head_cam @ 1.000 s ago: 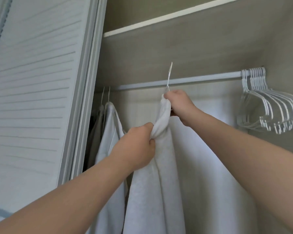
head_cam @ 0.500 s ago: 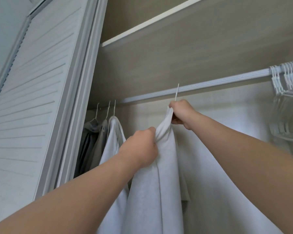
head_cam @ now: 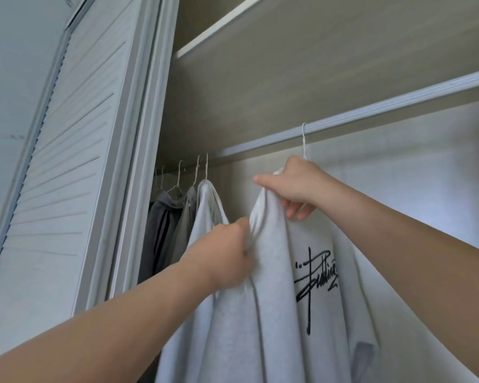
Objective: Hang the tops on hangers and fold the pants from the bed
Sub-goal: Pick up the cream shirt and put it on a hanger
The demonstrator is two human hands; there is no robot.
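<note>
From the head camera, the pale grey top with black script on its chest hangs in the closet. Its hanger is a thin white wire one, and the hook sits over the rail. The right hand grips the garment just below the hook, fingers curled under the cloth and thumb stretched along the collar edge, likely to steady the hanger. Whether it also clasps the wire beneath the fabric is hard to tell. The left hand is lower and pinches a fold of the near shoulder in a closed fist. It seems to be drawing the cloth down so the shoulder seats squarely on the hanger arm.

To the left, near the louvred door, three hung tops crowd together on the same rail. That leaves this one a free stretch of rail. A shelf runs above. Neither the pants nor the bed is in view, so the folding seems not yet begun.
</note>
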